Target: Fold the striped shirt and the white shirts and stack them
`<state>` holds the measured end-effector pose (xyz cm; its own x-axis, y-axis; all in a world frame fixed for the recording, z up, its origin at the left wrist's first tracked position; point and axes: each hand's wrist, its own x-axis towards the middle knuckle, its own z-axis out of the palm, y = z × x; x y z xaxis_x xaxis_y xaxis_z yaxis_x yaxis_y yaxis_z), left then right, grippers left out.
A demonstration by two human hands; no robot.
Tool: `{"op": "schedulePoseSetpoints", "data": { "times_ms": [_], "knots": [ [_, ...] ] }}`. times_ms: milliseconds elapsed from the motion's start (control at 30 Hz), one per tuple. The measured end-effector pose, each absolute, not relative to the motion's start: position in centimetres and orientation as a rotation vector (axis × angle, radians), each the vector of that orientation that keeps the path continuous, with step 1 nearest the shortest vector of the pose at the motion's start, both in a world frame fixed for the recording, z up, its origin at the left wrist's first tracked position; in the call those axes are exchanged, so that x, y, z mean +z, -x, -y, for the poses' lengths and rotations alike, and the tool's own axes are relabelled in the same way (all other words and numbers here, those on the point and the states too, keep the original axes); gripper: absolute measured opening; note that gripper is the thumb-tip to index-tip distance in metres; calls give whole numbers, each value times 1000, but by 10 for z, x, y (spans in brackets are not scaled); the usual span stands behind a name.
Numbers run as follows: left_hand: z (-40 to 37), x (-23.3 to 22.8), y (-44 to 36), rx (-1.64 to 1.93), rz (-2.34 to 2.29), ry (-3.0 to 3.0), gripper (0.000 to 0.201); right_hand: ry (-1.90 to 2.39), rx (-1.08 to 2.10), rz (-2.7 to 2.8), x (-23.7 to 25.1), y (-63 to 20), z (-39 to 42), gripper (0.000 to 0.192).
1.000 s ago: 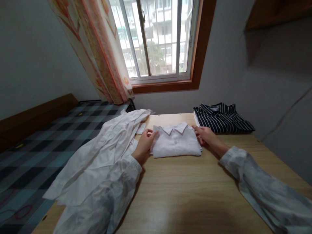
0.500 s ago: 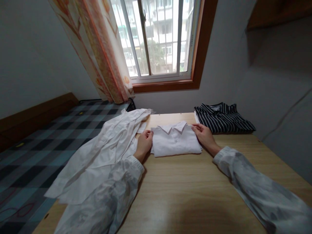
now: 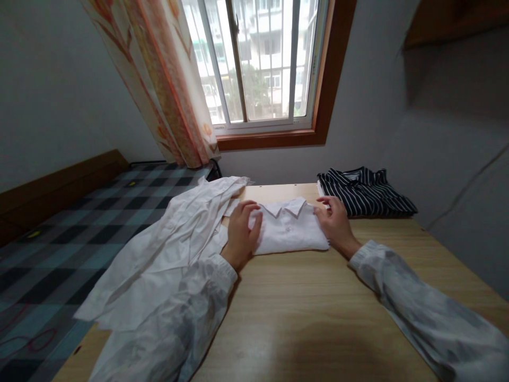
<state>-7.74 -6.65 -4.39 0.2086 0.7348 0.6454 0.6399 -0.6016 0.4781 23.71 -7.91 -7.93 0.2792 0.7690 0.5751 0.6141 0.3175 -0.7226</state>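
- hands are resting on the folded white shirt (image 3: 288,229): left hand (image 3: 243,231) is lying flat, fingers spread.
- right hand (image 3: 334,223) is touching its edge, fingers loosely apart, beside the striped shirt (image 3: 363,192).

Folded shirt's (image 3: 290,231) edges under hands (image 3: 242,231)

dim room | daylight from window (image 3: 262,63) | soft shadows | wide-angle edge distortion

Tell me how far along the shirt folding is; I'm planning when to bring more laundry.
Done: a striped shirt lies folded at the table's far right. In hand: the white folded shirt, collar up, with the left hand laid on its left edge and the right hand at its right edge. Left: a loose white shirt lies unfolded, draped over the table's left side.
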Motion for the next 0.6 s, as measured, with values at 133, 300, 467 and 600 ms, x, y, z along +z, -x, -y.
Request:
{"op": "schedulePoseSetpoints", "data": {
  "times_ms": [133, 300, 467, 600],
  "knots": [
    [78, -41, 68, 848, -1059, -2754, 62, 1219, -6, 1871, -62, -216, 92, 57],
    [68, -63, 71, 558, -1115, -2734, 74, 1205, 143, 2287, -79, -196, 98, 79],
    [61, -71, 78, 483, -1258, -2689, 76, 1317, 229, 2313, -97, -205, 92, 80],
    [61, -75, 78, 495, -1365, -2656, 79, 1362, 240, 2302, -95, -213, 92, 83]
  ]
}}
